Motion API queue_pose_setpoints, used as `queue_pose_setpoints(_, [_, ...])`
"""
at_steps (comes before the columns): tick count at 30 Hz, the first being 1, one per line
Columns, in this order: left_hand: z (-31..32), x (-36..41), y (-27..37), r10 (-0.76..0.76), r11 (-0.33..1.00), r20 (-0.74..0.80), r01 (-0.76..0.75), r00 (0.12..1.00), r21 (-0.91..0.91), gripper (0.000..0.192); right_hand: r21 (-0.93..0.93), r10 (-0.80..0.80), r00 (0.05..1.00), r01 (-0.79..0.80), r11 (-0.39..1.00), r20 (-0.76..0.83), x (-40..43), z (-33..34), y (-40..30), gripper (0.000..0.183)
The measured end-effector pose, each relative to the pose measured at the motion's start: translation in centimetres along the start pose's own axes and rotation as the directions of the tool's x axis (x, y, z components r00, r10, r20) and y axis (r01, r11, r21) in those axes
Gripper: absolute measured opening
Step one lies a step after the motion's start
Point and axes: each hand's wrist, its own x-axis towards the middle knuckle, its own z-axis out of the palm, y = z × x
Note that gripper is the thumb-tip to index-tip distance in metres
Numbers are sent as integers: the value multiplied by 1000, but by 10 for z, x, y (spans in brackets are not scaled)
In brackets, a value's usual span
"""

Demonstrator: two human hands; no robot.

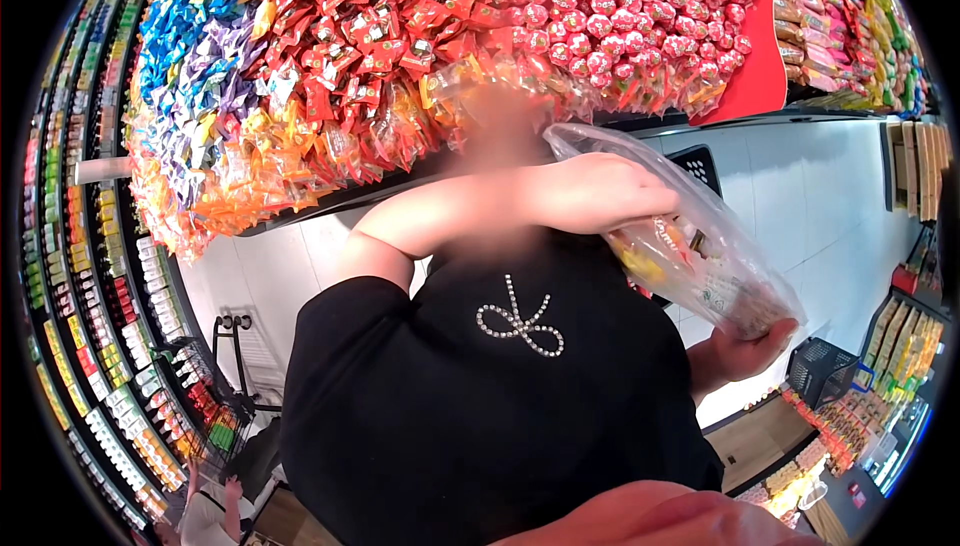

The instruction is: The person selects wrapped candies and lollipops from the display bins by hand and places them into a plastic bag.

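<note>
A clear plastic bag (720, 246) slants down to the right in front of my chest, with several wrapped snacks (660, 242) inside. My left arm reaches across my body, and my left hand (611, 192) is at the bag's upper end with its fingers bent. Whether those fingers pinch the film or something inside is hidden. Lower right, my right hand (750, 351) grips the bag's bottom end from beneath. Just beyond my left forearm lie heaps of loose wrapped candies: red packets (375, 28), pink round candies (607, 10) and orange-wrapped pieces (330, 148).
Tall stocked shelves (90, 246) curve along the left. A person (214, 508) stands lower left by a wire shopping cart (206, 396). A red divider panel (757, 58) edges the candy display. Right, a black basket (821, 370) stands near snack displays, beyond pale floor tiles (832, 193).
</note>
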Motion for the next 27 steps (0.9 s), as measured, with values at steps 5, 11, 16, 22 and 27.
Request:
queue_pose_setpoints(5, [0,-6,-2,-307,939,158,271,939,211,17,53,21,999,-19,998,-28,-3,3,1,42])
queue_pose_setpoints(11, [-5,-20,-5,-79,953,-89,101,993,284,17,-130,-16,996,4,991,-92,-2,9,2,43])
queue_pose_setpoints(16, [-51,-41,17,-105,810,-494,363,863,462,19,-58,1,1000,-1,998,6,1,0,4,43])
queue_pose_setpoints(22, [-80,-95,6,-440,220,-554,683,707,696,30,-374,-111,993,92,923,-30,1,15,5,44])
queue_pose_setpoints(27, [-74,-107,-7,-471,257,-538,692,699,675,31,-270,-15,999,5,963,-34,3,16,5,44])
